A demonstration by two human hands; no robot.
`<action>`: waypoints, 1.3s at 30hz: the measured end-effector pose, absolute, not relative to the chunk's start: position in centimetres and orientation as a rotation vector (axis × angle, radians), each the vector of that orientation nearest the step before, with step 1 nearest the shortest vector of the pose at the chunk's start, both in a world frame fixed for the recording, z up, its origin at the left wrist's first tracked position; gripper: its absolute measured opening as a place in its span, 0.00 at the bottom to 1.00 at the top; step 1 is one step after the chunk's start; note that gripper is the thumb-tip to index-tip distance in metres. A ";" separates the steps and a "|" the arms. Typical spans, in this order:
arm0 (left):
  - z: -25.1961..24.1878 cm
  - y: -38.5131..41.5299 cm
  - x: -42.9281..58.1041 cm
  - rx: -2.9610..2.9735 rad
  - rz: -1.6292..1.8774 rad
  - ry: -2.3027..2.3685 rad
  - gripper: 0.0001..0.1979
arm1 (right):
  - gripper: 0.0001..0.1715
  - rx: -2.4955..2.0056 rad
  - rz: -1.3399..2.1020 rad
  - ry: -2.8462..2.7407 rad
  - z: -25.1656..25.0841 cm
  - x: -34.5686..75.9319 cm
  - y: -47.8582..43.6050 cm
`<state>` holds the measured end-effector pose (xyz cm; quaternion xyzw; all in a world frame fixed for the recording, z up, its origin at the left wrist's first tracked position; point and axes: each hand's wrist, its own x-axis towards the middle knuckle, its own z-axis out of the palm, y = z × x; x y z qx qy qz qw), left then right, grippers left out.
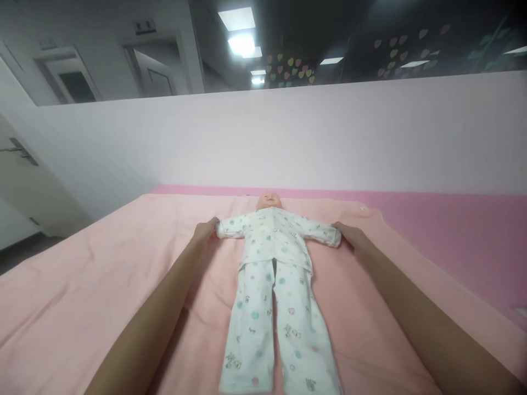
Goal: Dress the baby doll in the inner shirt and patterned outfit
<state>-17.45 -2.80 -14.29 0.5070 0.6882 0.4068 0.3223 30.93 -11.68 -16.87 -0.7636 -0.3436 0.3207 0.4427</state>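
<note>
A baby doll point(269, 201) lies on its back on a pink blanket, its head away from me. It wears a white printed pajama top point(274, 236) and matching long trousers point(255, 323). Both sleeves are spread out to the sides. My left hand point(206, 227) is closed on the cuff end of the sleeve on the left. On the other side, my right hand point(349, 235) pinches the cuff end of the right sleeve. The doll's own hands are mostly hidden. The trouser legs lie straight and slightly apart, their lower ends reaching toward me.
The pink blanket point(135, 241) covers a surface with a darker pink top point(453, 236) showing at the right. A white wall point(288, 137) with dark glass above stands behind. A door with a handle point(24, 152) is at the far left.
</note>
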 end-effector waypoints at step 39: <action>-10.0 -6.1 -18.8 1.382 0.774 0.986 0.28 | 0.23 -1.358 0.762 -1.133 -17.4 30.2 -13.3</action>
